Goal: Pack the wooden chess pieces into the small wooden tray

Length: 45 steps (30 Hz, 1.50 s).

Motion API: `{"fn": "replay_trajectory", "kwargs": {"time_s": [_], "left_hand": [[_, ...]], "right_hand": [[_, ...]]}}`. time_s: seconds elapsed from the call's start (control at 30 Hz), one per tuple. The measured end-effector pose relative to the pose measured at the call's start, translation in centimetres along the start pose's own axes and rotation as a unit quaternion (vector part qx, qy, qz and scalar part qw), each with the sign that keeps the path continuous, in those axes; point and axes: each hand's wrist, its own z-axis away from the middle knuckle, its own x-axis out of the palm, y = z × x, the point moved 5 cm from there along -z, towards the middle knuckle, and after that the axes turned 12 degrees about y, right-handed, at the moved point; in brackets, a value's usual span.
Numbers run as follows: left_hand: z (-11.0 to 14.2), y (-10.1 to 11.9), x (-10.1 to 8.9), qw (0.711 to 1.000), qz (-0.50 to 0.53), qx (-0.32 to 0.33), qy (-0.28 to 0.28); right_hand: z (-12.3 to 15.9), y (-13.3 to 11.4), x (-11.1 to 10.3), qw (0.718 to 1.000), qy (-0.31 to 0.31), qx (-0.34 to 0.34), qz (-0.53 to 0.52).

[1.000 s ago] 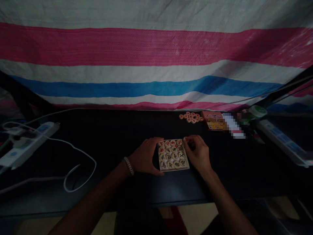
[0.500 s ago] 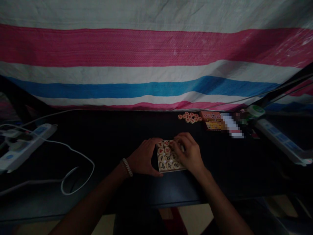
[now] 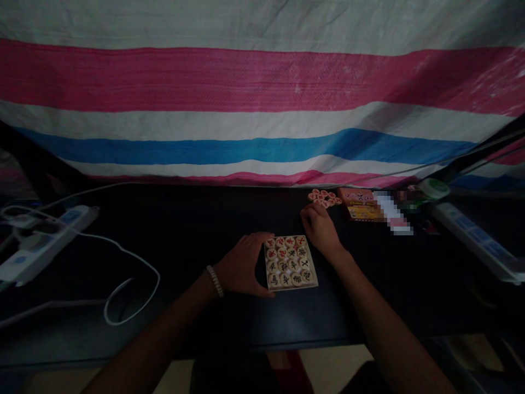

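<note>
the right hand (image 3: 320,225) has left the tray (image 3: 293,289) for the loose discs (image 3: 324,194) at the back, shifting work there, i'd judge; its fingers curl, gripping or not i cannot tell. the left hand (image 3: 241,265) keeps its fingers clamped across the tray's left corners on the worktop (image 3: 197,219).

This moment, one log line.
left hand: holding tray at left corners | right hand: at loose pieces, grip unclear | tray: rowed pieces inside | box: right of loose pieces
</note>
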Motion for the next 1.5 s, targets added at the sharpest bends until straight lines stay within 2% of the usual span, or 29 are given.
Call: {"fn": "replay_trajectory", "kwargs": {"time_s": [0.1, 0.23, 0.4, 0.57, 0.67, 0.77, 0.93, 1.0, 1.07, 1.13, 1.23, 1.3, 1.4, 1.5], "left_hand": [[0.0, 0.0, 0.1, 1.0, 0.006, -0.001, -0.002], [-0.1, 0.0, 0.0, 1.0, 0.008, -0.003, -0.004], [-0.1, 0.0, 0.0, 1.0, 0.011, -0.003, 0.003], [-0.1, 0.1, 0.0, 1.0, 0.004, -0.001, 0.001], [0.0, 0.0, 0.0, 1.0, -0.01, -0.002, -0.001], [0.1, -0.1, 0.0, 1.0, -0.01, -0.002, 0.001], [0.2, -0.1, 0.0, 1.0, -0.004, -0.004, -0.001], [0.1, -0.1, -0.1, 1.0, -0.004, -0.004, -0.001], [0.1, -0.1, -0.1, 1.0, -0.002, -0.003, 0.002], [0.1, -0.1, -0.1, 1.0, 0.0, -0.002, 0.002], [0.1, -0.1, -0.1, 1.0, 0.0, -0.003, -0.002], [0.0, 0.0, -0.1, 1.0, 0.0, -0.002, -0.002], [0.0, 0.0, -0.1, 1.0, 0.0, 0.0, -0.001], [0.0, 0.0, -0.1, 1.0, -0.007, 0.001, -0.004]], "right_hand": [[2.5, 0.5, -1.4, 0.997, 0.018, 0.028, -0.069], [5.0, 0.4, -3.5, 0.993, 0.026, 0.073, -0.087], [7.0, -3.1, -6.1, 0.987, 0.066, 0.085, -0.116], [8.2, -8.1, -5.3, 0.981, -0.014, 0.04, -0.189], [7.9, -9.0, -4.9, 0.981, -0.019, 0.029, -0.189], [6.5, -7.3, -5.0, 0.985, 0.002, 0.04, -0.167], [2.1, -0.3, -4.5, 0.992, 0.101, 0.082, 0.0], [0.6, 1.7, -3.3, 0.991, 0.093, 0.073, 0.07], [-0.1, 2.7, -2.3, 0.989, 0.08, 0.061, 0.112], [0.2, 2.8, -1.6, 0.99, 0.072, 0.047, 0.116], [2.0, 2.3, -1.5, 0.996, 0.064, 0.028, 0.053], [3.6, 1.9, -2.3, 0.997, 0.067, 0.036, 0.0], [5.9, 0.9, -4.3, 0.992, 0.081, 0.083, -0.055], [7.5, -1.2, -6.2, 0.984, 0.087, 0.119, -0.097]]}}
